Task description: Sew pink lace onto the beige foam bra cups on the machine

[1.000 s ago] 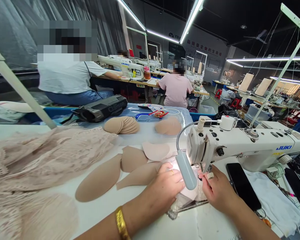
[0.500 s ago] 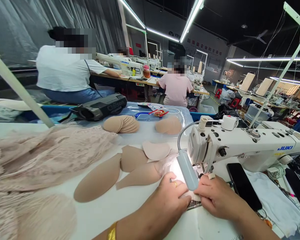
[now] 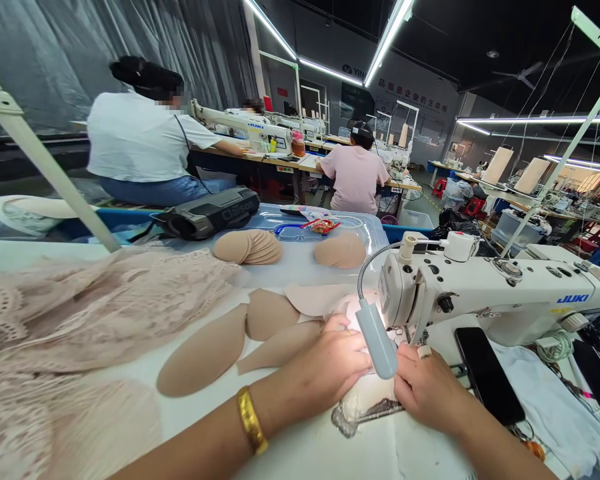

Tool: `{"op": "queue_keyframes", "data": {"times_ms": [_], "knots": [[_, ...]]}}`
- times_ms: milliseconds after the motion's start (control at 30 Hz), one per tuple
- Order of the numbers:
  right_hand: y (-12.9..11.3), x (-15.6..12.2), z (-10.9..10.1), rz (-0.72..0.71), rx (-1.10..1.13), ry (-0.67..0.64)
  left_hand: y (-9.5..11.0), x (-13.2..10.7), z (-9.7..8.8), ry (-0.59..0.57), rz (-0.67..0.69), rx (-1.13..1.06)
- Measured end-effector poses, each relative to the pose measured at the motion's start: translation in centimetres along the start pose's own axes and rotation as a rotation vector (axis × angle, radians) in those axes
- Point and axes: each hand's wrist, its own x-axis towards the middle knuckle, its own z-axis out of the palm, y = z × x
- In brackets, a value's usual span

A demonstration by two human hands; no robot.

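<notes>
At the white sewing machine (image 3: 480, 287), a pale cream fabric piece (image 3: 361, 395) lies under the lit needle area. My left hand (image 3: 333, 363) is closed on its left part, with the fingertips partly behind the grey lamp (image 3: 375, 339). On the other side, my right hand (image 3: 427, 387) pinches the fabric's right edge close to the presser foot; its fingers are curled. A dark, silvery trim shows along the near edge of the piece. Beige oval cup pads (image 3: 203, 350) and other beige cut pieces (image 3: 273, 313) lie left of my hands.
Beige lace fabric (image 3: 95, 300) covers the table's left side. Stacked pads (image 3: 250, 247) rest on a translucent lid near a black bag (image 3: 210, 212). Right of my hands are a phone (image 3: 489, 375) and white cloth (image 3: 550, 393). Two people sit at machines beyond.
My left hand has shifted slightly left and away from me, baring more of the fabric's near edge and its trim. My right hand stays nearly in place. The view has moved slightly.
</notes>
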Motion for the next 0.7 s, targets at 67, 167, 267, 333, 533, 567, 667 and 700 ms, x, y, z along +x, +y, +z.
{"op": "queue_keyframes", "data": {"times_ms": [67, 167, 267, 333, 533, 567, 667, 700], "knots": [[0.0, 0.1, 0.1, 0.004, -0.013, 0.014, -0.5, 0.1, 0.2, -0.037, -0.006, -0.045], [0.1, 0.3, 0.1, -0.004, -0.030, 0.031, 0.0, 0.0, 1.1, -0.092, -0.074, 0.086], [0.5, -0.1, 0.1, -0.007, -0.005, 0.029, 2.6, -1.5, 1.6, -0.141, -0.150, 0.248], [1.2, -0.9, 0.4, 0.018, 0.011, 0.036, 5.1, -3.3, 1.2, -0.176, -0.154, 0.272], [6.1, -2.7, 3.9, -0.010, -0.125, 0.236, 8.8, -11.9, -2.8, -0.115, -0.450, 0.279], [6.6, -2.7, 4.3, -0.060, -0.130, 0.254, 8.8, -13.6, -3.5, -0.053, -0.559, 0.342], [5.9, -2.3, 3.9, -0.197, -0.092, 0.260, 8.3, -17.8, -5.1, 0.031, -0.859, 0.528], [4.9, -2.1, 3.3, -0.217, -0.055, 0.243, 8.2, -18.7, -5.3, 0.023, -0.910, 0.544]]}}
